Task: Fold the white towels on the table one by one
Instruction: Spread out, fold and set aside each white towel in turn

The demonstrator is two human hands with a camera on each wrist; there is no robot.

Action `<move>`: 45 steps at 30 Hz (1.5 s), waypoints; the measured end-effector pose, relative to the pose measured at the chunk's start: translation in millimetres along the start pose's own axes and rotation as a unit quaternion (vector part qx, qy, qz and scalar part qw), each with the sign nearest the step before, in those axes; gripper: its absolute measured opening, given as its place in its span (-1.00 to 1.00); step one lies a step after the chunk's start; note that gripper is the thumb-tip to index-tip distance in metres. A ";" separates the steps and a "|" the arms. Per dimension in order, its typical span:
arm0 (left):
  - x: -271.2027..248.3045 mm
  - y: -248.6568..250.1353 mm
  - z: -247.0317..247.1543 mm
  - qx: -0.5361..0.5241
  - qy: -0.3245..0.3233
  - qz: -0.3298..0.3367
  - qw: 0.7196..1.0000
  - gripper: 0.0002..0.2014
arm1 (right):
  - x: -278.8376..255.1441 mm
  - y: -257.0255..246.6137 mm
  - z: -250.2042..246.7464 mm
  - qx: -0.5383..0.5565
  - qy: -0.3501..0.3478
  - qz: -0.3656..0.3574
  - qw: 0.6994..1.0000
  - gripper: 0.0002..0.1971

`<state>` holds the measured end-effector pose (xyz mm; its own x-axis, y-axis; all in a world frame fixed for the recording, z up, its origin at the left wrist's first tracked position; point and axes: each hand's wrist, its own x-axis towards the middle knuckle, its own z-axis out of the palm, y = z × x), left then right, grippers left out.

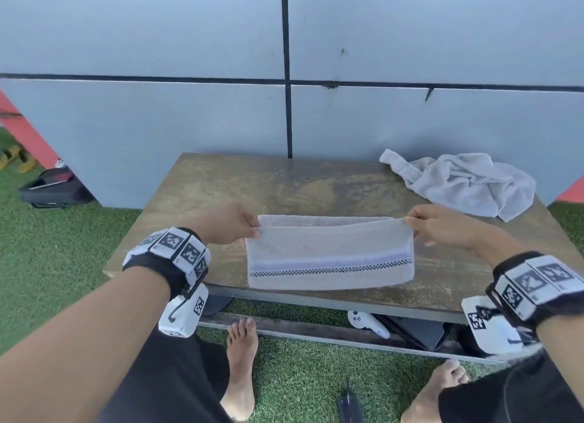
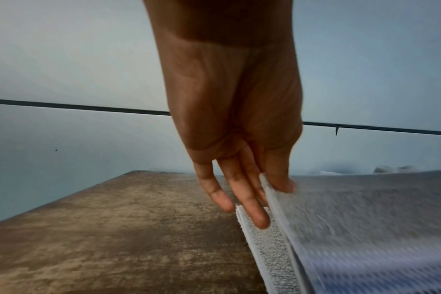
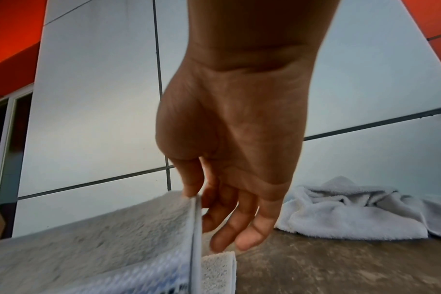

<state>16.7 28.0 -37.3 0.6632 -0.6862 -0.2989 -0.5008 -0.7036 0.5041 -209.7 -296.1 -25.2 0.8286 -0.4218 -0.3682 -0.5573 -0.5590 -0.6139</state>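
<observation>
A white towel (image 1: 328, 258) with a blue and black checked stripe lies half folded at the near middle of the wooden table (image 1: 221, 182). My left hand (image 1: 249, 226) pinches the left corner of its lifted upper layer (image 2: 277, 185). My right hand (image 1: 410, 222) pinches the right corner of that layer (image 3: 193, 199). The upper layer is held a little above the lower layer, whose far edge (image 1: 316, 220) shows behind it. A second white towel (image 1: 464, 182) lies crumpled at the far right of the table, also in the right wrist view (image 3: 353, 210).
A grey panelled wall (image 1: 189, 112) stands right behind the table. Green artificial grass (image 1: 47, 248) surrounds it. Under the table lie a white controller (image 1: 366, 323) and a dark case (image 1: 420, 331). A black bag (image 1: 50, 188) sits on the grass at the left.
</observation>
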 end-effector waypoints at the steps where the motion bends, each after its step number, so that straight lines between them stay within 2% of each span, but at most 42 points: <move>1: 4.3 -1.0 0.6 -0.009 0.020 -0.002 1.000 -0.88 | 6.4 -0.1 2.3 -0.007 0.026 -0.006 1.000 -0.75; 7: 32.7 -1.4 16.0 0.008 0.124 -0.041 0.991 -0.88 | 50.0 8.5 28.5 -0.018 0.142 0.015 0.990 -0.83; 12: 59.5 -4.1 32.6 -0.053 0.161 -0.064 0.983 -0.90 | 76.9 19.0 46.7 -0.049 0.177 0.049 0.982 -0.82; 17: 74.2 -5.8 43.3 -0.023 0.170 -0.085 0.982 -0.89 | 90.0 28.2 59.3 -0.078 0.182 0.077 0.977 -0.81; 22: 80.7 -10.9 52.4 -0.004 0.165 -0.102 0.981 -0.88 | 95.9 34.7 65.5 -0.124 0.189 0.064 0.972 -0.82; 24: 83.4 -11.0 51.8 -0.008 0.163 -0.100 0.982 -0.96 | 96.2 35.9 67.1 -0.125 0.194 0.057 0.971 -0.84; 26: 84.6 -11.1 51.6 -0.004 0.160 -0.094 0.983 -0.87 | 95.1 35.9 67.4 -0.122 0.193 0.049 0.972 -0.85; 29: 82.5 -10.1 52.7 0.015 0.158 -0.099 0.982 -0.93 | 93.0 35.2 65.4 -0.109 0.195 0.038 0.974 -0.81; 33: 76.3 -8.6 56.6 0.043 0.162 -0.109 0.980 -0.65 | 87.5 35.1 64.2 -0.107 0.197 0.045 0.973 -0.88; 38: 59.8 -0.5 63.2 0.096 0.171 -0.119 0.973 -0.88 | 78.6 32.8 69.7 -0.136 0.202 0.047 0.969 -0.87; 45: 33.7 0.2 75.2 0.127 0.173 -0.126 0.969 -0.85 | 50.1 30.2 83.2 -0.184 0.172 0.052 0.967 -0.93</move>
<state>-2.9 -9.2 -108.2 0.9066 -0.4151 -0.0756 -0.3906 -0.8934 0.2218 -180.6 -274.7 -120.3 0.7361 -0.6657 -0.1222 -0.6697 -0.6903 -0.2739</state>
